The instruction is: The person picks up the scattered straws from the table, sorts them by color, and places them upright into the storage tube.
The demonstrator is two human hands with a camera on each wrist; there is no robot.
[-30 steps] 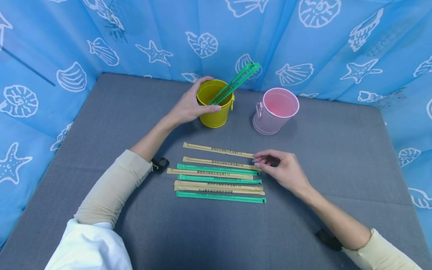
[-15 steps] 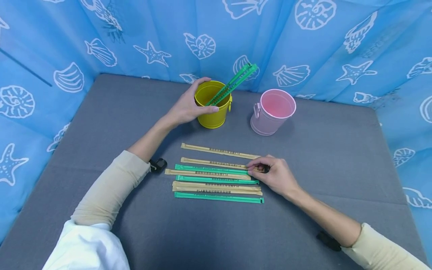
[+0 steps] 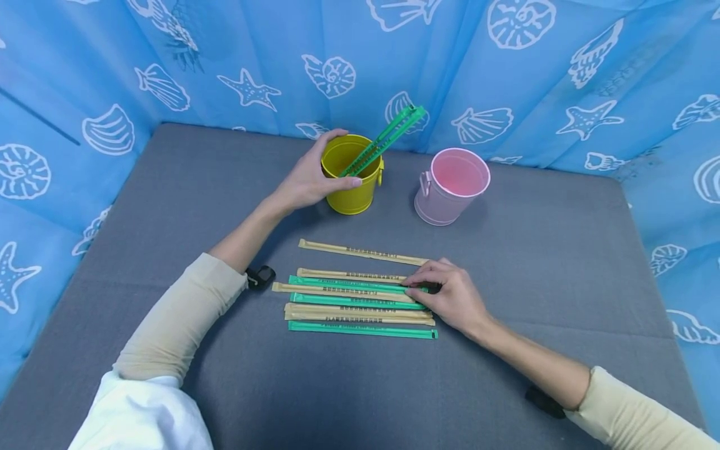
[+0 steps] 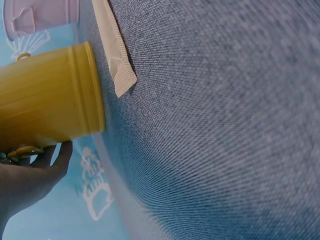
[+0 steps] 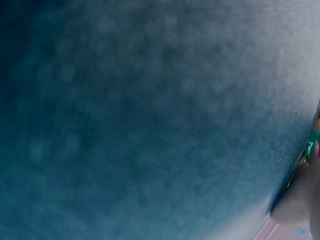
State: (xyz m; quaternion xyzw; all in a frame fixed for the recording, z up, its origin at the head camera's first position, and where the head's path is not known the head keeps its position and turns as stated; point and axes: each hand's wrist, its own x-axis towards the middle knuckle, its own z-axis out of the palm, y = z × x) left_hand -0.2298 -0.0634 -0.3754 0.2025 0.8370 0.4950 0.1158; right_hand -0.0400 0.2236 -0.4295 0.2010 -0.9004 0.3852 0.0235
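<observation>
My left hand (image 3: 312, 178) grips the rim of a yellow bucket (image 3: 350, 199), thumb along its near side. Two green paper-wrapped straws (image 3: 388, 136) lean out of that bucket. Over the right ends of a row of wrapped straws, my right hand (image 3: 452, 299) pinches with thumb and index finger at a green wrapped straw (image 3: 298, 280). Close above it lies a beige wrapped straw (image 3: 326, 274), its right end under my fingers. A green wrapper end (image 5: 312, 142) shows beside the fingertips in the right wrist view; the rest is cut off there.
Right of the yellow bucket stands a pink bucket (image 3: 444, 200). More beige and green wrapped straws lie below, with one beige straw (image 3: 332, 248) apart above the row. A blue shell-print curtain (image 3: 253, 50) hangs behind the grey table (image 3: 197, 162).
My right hand has come down and left along the straw ends. The second beige straw has shifted toward the green one below it. My left hand keeps its hold on the yellow bucket.
</observation>
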